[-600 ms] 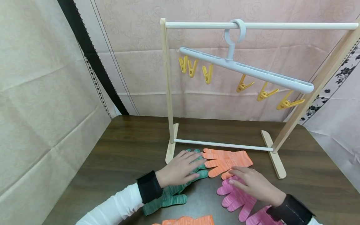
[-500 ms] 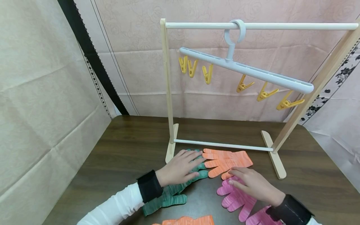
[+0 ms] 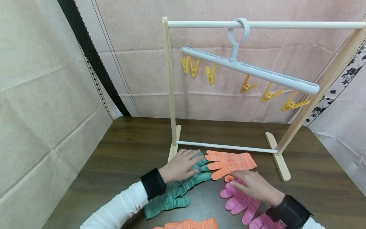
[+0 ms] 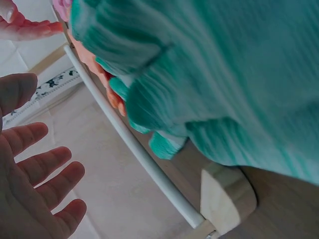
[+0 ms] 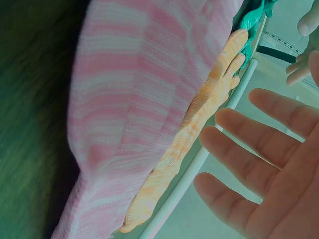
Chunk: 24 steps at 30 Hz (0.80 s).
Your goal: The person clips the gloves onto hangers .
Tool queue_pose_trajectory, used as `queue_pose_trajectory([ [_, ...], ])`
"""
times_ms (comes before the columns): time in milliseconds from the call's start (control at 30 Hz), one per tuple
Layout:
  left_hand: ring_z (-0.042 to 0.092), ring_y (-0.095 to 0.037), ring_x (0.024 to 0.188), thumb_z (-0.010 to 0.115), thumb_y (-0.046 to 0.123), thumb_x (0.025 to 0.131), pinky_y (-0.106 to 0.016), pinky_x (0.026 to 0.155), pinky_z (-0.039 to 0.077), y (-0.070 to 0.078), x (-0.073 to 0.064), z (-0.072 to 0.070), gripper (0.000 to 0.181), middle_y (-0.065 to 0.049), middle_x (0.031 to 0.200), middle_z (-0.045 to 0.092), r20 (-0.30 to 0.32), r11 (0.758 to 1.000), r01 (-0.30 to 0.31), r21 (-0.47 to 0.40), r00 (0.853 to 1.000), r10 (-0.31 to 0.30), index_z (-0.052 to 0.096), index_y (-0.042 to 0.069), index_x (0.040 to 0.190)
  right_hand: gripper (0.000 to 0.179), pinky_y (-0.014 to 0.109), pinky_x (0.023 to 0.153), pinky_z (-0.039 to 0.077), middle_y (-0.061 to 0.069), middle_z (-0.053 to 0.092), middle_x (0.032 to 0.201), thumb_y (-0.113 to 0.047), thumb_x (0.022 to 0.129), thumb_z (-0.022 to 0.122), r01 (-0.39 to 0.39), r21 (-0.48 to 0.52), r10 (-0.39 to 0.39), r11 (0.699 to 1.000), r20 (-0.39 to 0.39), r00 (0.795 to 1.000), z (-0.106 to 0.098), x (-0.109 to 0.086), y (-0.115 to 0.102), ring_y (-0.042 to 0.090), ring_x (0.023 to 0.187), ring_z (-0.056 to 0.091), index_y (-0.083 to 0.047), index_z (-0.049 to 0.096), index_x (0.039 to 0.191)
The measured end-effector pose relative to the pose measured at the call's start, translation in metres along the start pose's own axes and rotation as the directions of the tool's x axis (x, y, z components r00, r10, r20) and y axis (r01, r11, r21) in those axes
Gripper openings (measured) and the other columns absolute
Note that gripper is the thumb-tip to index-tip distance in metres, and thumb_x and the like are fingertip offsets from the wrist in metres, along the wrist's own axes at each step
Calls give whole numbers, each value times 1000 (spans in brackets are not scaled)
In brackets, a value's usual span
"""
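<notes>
My left hand point(image 3: 181, 166) hovers palm down over the green striped gloves point(image 3: 166, 203), which overlap each other on the table. Its fingers are straight and spread, with nothing in them, as the left wrist view shows. Over a pink glove point(image 3: 240, 202) and the edge of an orange glove point(image 3: 235, 161) is my right hand point(image 3: 255, 187). In the right wrist view its fingers point(image 5: 239, 154) are extended and empty, and the pink glove lies below. Part of another pink glove point(image 3: 261, 222) shows under the right wrist. A second orange glove point(image 3: 191, 224) is cut off by the bottom edge.
Behind the gloves stands a wooden rack with a white top bar point(image 3: 200, 24) and a lower bar point(image 3: 223, 146). A light blue hanger point(image 3: 248, 68) hangs there, carrying several yellow clips point(image 3: 211, 75). The rack's right foot point(image 3: 278, 157) rests on the dark table point(image 3: 128, 143).
My left hand has drawn slightly left, showing more of the green gloves. My right hand has shifted a little left too. The gloves stay in place.
</notes>
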<state>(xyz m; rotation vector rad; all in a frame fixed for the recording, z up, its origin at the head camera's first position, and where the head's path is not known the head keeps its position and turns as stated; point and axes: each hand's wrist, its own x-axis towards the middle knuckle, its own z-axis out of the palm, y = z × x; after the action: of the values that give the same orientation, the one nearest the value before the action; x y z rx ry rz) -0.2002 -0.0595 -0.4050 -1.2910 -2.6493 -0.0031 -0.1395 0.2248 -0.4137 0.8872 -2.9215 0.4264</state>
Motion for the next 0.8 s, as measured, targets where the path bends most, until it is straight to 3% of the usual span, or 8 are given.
queue_pose_trajectory([
  [333, 40, -20, 123, 46, 39, 89, -41, 98, 33, -12, 5, 2, 50, -7, 137, 39, 51, 999, 42, -23, 998, -41, 39, 17, 133, 36, 37, 78, 47, 1, 64, 102, -38, 87, 51, -39, 84, 35, 996, 56, 998, 1, 7, 4, 17, 97, 60, -12, 60, 109],
  [533, 41, -21, 122, 48, 36, 89, -41, 98, 33, -18, 10, 6, 46, -6, 133, 44, 33, 997, 65, -36, 997, -64, 43, 16, 131, 47, 37, 77, 48, 4, 63, 107, -45, 88, 46, -127, 129, 116, 984, 87, 989, -6, 10, 7, 20, 97, 60, -7, 57, 114],
  [633, 45, -19, 118, 50, 34, 89, -39, 97, 35, -23, 12, 7, 43, -3, 128, 50, 0, 996, 82, -25, 997, -83, 47, 16, 128, 44, 34, 72, 48, 4, 63, 107, -40, 87, 50, -150, 141, 147, 979, 31, 989, -11, 11, 11, 19, 93, 61, -6, 57, 114],
  [800, 51, -17, 109, 53, 31, 87, -36, 92, 39, -31, 13, 9, 34, -1, 117, 57, -92, 995, 92, 25, 992, -89, 56, 16, 118, 34, 31, 65, 48, 8, 65, 101, -30, 86, 56, -133, 129, 151, 983, -138, 979, -18, 11, 20, 22, 86, 62, -4, 62, 106],
])
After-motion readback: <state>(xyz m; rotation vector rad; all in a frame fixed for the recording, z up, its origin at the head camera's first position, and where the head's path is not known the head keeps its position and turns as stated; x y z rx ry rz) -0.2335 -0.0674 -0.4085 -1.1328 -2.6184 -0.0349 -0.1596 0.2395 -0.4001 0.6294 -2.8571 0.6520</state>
